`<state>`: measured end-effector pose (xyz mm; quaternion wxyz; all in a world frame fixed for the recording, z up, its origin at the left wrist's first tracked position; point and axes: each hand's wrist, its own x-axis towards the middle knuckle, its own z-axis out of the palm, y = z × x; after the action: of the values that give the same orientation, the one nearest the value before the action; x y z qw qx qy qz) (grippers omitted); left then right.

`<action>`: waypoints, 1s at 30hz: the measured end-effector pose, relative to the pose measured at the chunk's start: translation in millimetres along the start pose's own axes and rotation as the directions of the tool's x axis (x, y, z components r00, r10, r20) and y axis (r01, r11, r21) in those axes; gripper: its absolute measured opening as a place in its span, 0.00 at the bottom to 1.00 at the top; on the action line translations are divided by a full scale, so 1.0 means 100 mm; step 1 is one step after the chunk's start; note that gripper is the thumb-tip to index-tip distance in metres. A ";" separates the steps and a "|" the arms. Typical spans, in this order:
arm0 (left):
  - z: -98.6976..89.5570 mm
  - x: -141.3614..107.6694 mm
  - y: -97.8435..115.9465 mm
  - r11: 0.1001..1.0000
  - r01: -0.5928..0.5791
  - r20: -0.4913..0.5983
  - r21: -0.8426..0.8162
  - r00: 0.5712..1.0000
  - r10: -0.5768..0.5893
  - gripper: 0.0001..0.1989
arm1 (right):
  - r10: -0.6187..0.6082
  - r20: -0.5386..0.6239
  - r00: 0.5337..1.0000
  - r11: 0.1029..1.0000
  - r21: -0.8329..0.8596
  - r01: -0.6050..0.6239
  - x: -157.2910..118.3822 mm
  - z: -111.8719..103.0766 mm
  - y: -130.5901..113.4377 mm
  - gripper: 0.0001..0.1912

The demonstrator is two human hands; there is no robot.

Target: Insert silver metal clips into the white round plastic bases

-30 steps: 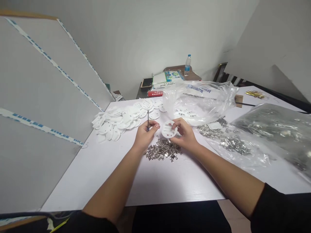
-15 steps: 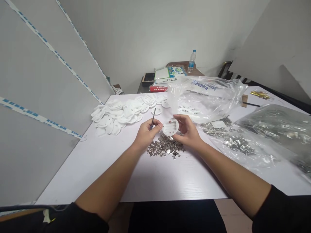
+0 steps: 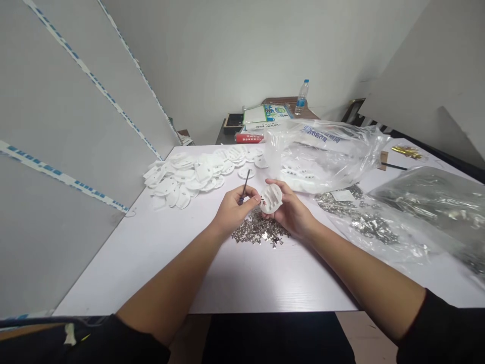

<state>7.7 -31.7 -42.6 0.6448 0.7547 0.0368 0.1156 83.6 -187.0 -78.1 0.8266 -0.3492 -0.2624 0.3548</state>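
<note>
Resting in the right hand (image 3: 290, 212), a round white plastic disc (image 3: 272, 198) is gripped by its fingers just above a heap of small metal clips (image 3: 260, 231) on the table (image 3: 151, 253). The left hand (image 3: 233, 211) pinches a thin dark tool (image 3: 244, 186) beside the disc; a pile of white discs (image 3: 189, 174) lies farther back

Two hands are working at one white table (image 3: 159, 263): a left hand (image 3: 231, 212) and a right hand (image 3: 290, 212). One round white disc (image 3: 271, 198) is being held, and one thin dark tool (image 3: 243, 187). White discs are lying in one spread (image 3: 197, 174), too many to count. Small metal pieces are sitting in one loose heap (image 3: 259, 232), uncountable. Two clear plastic bags are lying open, one near (image 3: 326, 156), one far right (image 3: 428, 202). One water bottle (image 3: 302, 97) is standing behind.
</note>
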 end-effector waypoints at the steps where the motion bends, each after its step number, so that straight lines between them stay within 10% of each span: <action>1: 0.01 -0.01 0.01 1.000 0.005 0.013 -0.013 1.000 -0.005 0.10 | 0.018 0.013 1.000 0.999 0.035 -0.019 0.00 0.01 0.01 0.23; 8: 0.05 -0.02 0.02 0.998 0.036 -0.023 0.043 0.999 -0.035 0.09 | 0.077 0.023 0.997 0.997 -0.020 -0.077 -0.04 0.02 0.03 0.36; 30: 0.04 -0.01 0.01 0.970 0.011 -0.111 0.242 0.994 0.017 0.10 | 0.038 0.001 0.999 0.795 -0.606 -0.030 -0.10 0.00 -0.04 0.11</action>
<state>7.2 -35.7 -42.5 0.5445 0.8202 0.0855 0.1532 79.0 -196.7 -77.0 0.6635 -0.5974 -0.3610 0.2694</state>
